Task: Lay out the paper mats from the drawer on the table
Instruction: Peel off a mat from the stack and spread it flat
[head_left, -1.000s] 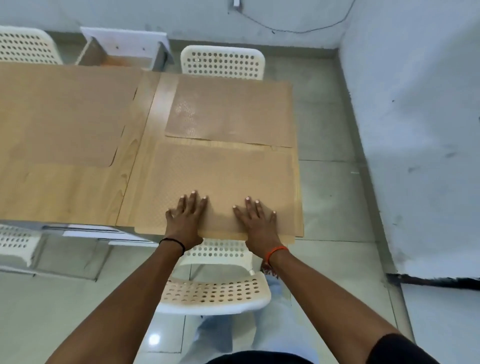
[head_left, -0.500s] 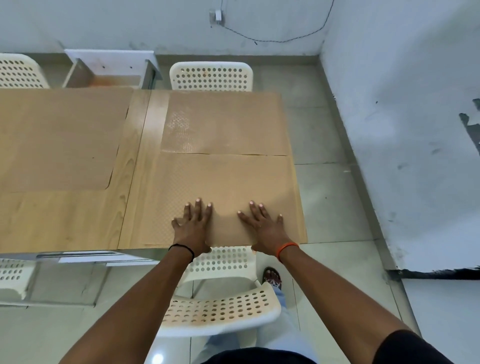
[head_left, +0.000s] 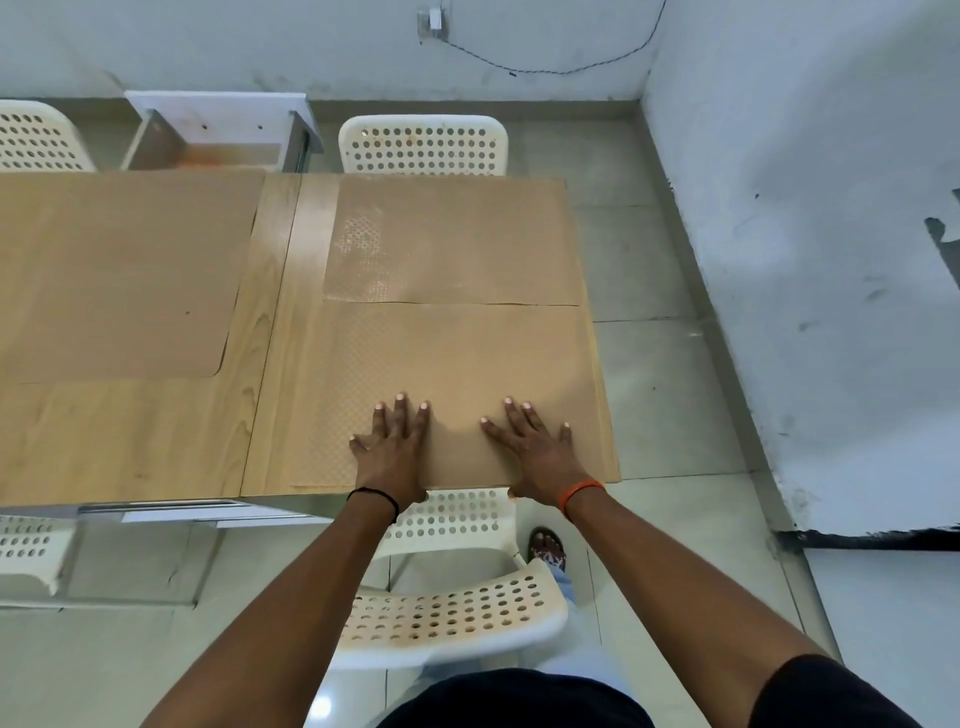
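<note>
While both palms press flat, my left hand (head_left: 393, 452) and right hand (head_left: 537, 451), fingers straight and spread, rest on the near paper mat (head_left: 447, 364) at the table (head_left: 156, 441) edge. Its far edge meets a second mat (head_left: 457, 239); a third mat (head_left: 114, 270) lies left.

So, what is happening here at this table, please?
A person is laying brown paper mats on a wooden table. The left hand and the right hand press flat, fingers spread, on the near mat at the table's near right corner. A second mat lies just beyond it, and a third mat lies to the left. An open drawer shows behind the table, with white perforated chairs around.
</note>
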